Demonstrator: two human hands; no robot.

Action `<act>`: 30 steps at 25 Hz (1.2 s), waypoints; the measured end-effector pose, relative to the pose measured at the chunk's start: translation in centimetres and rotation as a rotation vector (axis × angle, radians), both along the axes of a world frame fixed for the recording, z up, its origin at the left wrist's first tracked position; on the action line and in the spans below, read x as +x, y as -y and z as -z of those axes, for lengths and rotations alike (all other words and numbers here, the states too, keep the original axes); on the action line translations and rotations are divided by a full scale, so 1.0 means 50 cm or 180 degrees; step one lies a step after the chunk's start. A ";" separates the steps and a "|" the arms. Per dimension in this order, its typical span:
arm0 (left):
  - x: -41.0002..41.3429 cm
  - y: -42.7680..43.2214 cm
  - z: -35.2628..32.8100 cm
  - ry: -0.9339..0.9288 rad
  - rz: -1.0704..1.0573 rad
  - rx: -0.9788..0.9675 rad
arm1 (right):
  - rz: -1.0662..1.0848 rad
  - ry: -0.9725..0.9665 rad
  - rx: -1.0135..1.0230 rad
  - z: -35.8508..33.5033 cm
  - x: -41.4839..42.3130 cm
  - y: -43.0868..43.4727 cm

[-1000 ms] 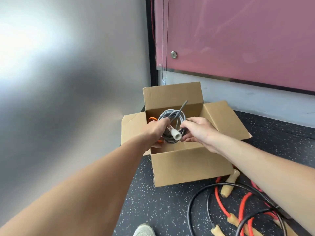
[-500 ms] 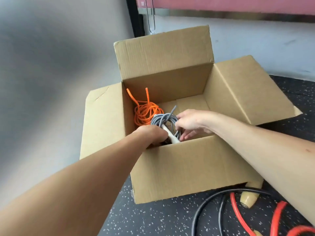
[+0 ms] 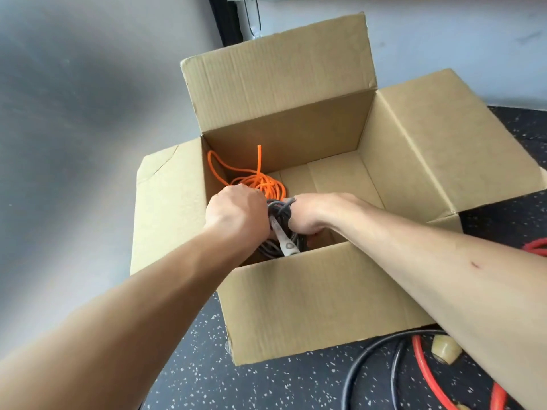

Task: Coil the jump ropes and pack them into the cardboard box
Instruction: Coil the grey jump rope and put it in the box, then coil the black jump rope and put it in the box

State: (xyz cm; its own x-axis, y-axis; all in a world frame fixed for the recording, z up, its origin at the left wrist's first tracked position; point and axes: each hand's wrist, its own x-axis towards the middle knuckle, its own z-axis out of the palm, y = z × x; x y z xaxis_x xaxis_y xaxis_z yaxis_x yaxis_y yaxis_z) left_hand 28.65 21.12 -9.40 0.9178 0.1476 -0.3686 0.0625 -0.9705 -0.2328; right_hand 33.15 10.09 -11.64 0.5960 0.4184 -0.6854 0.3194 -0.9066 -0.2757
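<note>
Two ropes are inside the cardboard box (image 3: 296, 306). An orange rope (image 3: 262, 183) lies coiled in the far left corner, and a grey rope (image 3: 279, 213) is held low near the front wall, just beside it. The left grip (image 3: 236, 208) and right grip (image 3: 307, 216) each curl round the grey bundle from opposite sides, with its white handle (image 3: 286, 245) poking out between them.

The step in hand looks like setting this coil down. Next, both grips should let go gently so the loops do not spring apart. The bundle looks tight, with one strand wrapped across it. A black rope (image 3: 370, 359) and a red rope (image 3: 423, 368) lie loose on the floor (image 3: 207, 365), not yet coiled.
</note>
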 end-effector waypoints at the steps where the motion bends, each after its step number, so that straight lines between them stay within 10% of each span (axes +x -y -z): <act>1: -0.001 -0.009 0.002 0.0129 0.0124 -0.0165 | -0.0125 0.0010 -0.0070 -0.003 0.001 -0.002; 10: -0.001 -0.018 0.048 -0.0049 0.0056 0.0057 | -0.1033 0.0211 -0.0513 -0.034 0.000 -0.047; 16: 0.011 -0.020 -0.005 -0.0527 0.0056 0.0038 | 0.0362 0.0044 0.0953 0.007 0.002 0.021; 21: 0.021 0.022 -0.120 -0.0266 0.0332 0.0303 | 0.0536 -0.0361 0.0919 -0.080 -0.012 0.054; 30: -0.167 0.110 -0.369 0.0201 0.1085 -0.0061 | 0.1331 0.0944 0.0765 -0.389 -0.250 0.269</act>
State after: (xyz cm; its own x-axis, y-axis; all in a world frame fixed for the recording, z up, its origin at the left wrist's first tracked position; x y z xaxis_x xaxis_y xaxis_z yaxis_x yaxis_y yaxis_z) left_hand 20.32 15.62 9.04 0.9342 -0.1778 -0.3091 -0.2523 -0.9422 -0.2204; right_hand 20.65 -3.35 7.80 0.8971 0.2289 -0.3779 0.0418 -0.8955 -0.4431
